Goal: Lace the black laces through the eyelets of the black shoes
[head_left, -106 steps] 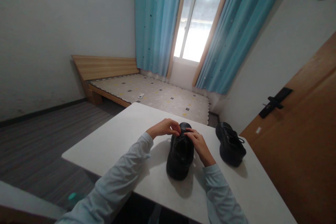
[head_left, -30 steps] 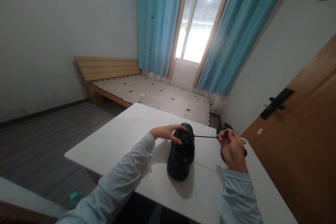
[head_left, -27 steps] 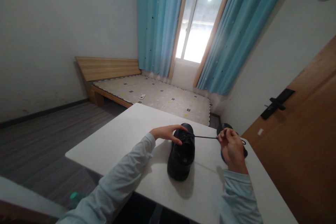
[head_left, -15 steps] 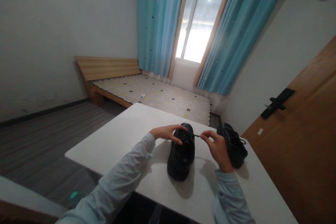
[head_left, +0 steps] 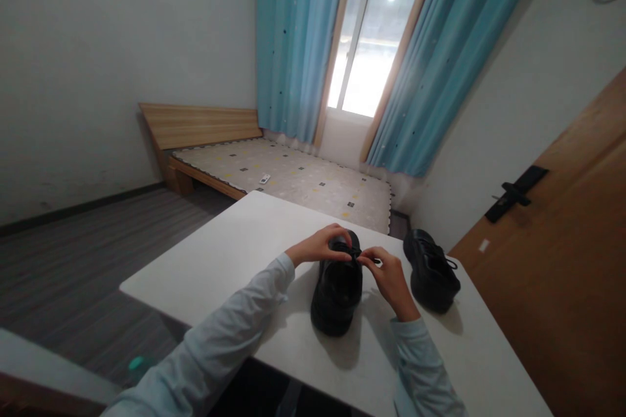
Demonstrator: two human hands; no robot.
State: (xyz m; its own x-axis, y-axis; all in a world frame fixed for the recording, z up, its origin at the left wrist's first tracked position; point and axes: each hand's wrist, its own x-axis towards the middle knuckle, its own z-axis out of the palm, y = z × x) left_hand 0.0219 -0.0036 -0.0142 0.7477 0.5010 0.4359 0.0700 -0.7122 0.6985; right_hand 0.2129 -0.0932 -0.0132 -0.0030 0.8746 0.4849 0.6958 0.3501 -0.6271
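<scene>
A black lace-up shoe (head_left: 334, 313) stands upright on the white table, its heel end towards me and its opening facing up. Over its throat, my left hand (head_left: 323, 244) has thumb and fingertips closed around the black shoelace (head_left: 356, 253). From the other side my right hand (head_left: 388, 273) pinches the lace close to the left fingertips, with a short dark bit of it showing by the fingers. The fingers partly hide the lace. To the right sits a second black shoe (head_left: 434, 280), its lace looped out at the side; neither hand touches it.
The white table (head_left: 210, 267) reaches towards a bed (head_left: 303, 172) with a patterned mattress, where a small white remote-like object (head_left: 265, 179) lies. A wooden door (head_left: 552, 254) with a black handle is at the right. Blue curtains (head_left: 300, 45) flank the window.
My right hand has moved left, up to the shoe's throat, and the stretched lace between the hands has shortened. My left fingers have closed in on the lace.
</scene>
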